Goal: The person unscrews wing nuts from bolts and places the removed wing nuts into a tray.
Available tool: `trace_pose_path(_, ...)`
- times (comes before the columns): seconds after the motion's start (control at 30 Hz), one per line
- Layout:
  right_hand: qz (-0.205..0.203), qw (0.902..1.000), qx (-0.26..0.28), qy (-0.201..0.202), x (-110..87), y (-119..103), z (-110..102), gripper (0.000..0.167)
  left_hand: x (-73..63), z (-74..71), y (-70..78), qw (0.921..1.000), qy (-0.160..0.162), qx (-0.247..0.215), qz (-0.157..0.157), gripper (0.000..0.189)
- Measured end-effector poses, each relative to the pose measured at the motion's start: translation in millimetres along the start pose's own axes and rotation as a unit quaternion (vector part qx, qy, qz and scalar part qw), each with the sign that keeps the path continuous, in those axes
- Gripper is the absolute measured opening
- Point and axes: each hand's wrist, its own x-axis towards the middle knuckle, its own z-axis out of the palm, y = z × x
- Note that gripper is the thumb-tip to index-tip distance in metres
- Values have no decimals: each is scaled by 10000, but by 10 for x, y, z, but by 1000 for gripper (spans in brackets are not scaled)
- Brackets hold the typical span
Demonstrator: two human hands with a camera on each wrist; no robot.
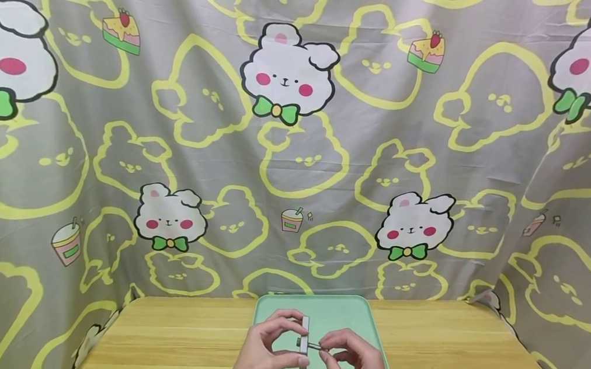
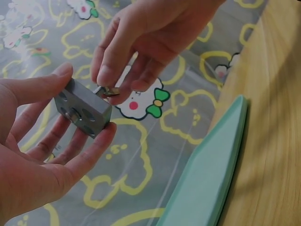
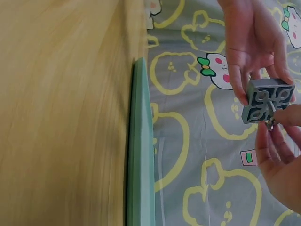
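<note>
Between thumb and fingers, my left hand grips a small grey square block by its edges, held upright above the tray. Round holes show on one face of the block in the left wrist view; its other face, in the right wrist view, has raised rings. My right hand pinches a thin metal rod, which meets the middle of the ringed face. A short dark stub sticks out on the opposite side. Fingers partly hide the rod's outer end, so its exact kind is unclear.
A mint green tray lies on the wooden table beneath both hands. Grey cloth with yellow outlines and white cartoon animals hangs behind the table and along both sides.
</note>
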Motion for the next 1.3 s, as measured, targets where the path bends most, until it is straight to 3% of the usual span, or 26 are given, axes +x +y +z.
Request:
trace_pose_path(0.07, -725, 9970, -255, 4, -7, 45, 6, 23, -2, -1, 10, 10000, 1, -28, 5, 41)
trace_pose_path(0.17, -1707, 9826, -736, 59, -8, 115, 9, 35, -7, -6, 26, 10000, -2, -53, -17, 41)
trace_pose_path(0.4, -3510, 9249, -1453, 160, 49, 195, 7, 4, -11, -10, 41, 9999, 0, -105, -45, 40)
trace_pose_path(0.47, -3805, 9114, -1553, 186, 73, 188, 7, 9, -12, -14, 37, 9999, 15, -85, -69, 41)
trace_pose_path(0.53, -3934, 9045, -1636, 208, 89, 171, 5, 12, -14, -19, 34, 9999, 24, -69, -88, 42)
trace_pose_path(0.6, -3965, 9019, -1699, 225, 95, 156, 4, 13, -15, -23, 31, 9999, 25, -44, -99, 43)
trace_pose_path(0.7, -3858, 9057, -1739, 252, 83, 149, 7, 12, -13, -25, 27, 9999, 27, -25, -118, 43)
trace_pose_path(0.8, -3558, 9208, -1574, 263, 59, 168, 5, 4, -7, -23, 21, 9999, 32, -43, -126, 43)
trace_pose_path(0.9, -2981, 9443, -1359, 310, 35, 144, 6, 24, -8, -20, 20, 9999, 82, -55, -107, 43)
trace_pose_path(1.0, -1901, 9764, -961, 353, 16, 59, -8, 38, -5, -8, 23, 9999, 137, -24, -56, 42)
trace_pose_path(1.07, -793, 9941, -589, 441, 11, -12, -15, 29, -5, 2, 25, 9999, 154, -17, -28, 42)
trace_pose_path(1.1, -201, 9981, -333, 474, 13, -38, -22, 23, -4, 7, 25, 9999, 151, -20, -9, 42)
trace_pose_path(1.13, 339, 9981, -23, 508, 20, -56, -30, 19, -3, 12, 24, 9999, 145, -32, 4, 42)
trace_pose_path(1.2, 1281, 9891, 485, 540, 42, -76, -51, 19, -3, 20, 21, 9999, 130, -38, 22, 41)
trace_pose_path(1.3, 2116, 9713, 1039, 316, 78, -49, -95, 30, -3, 30, 15, 9999, 109, -20, 26, 40)
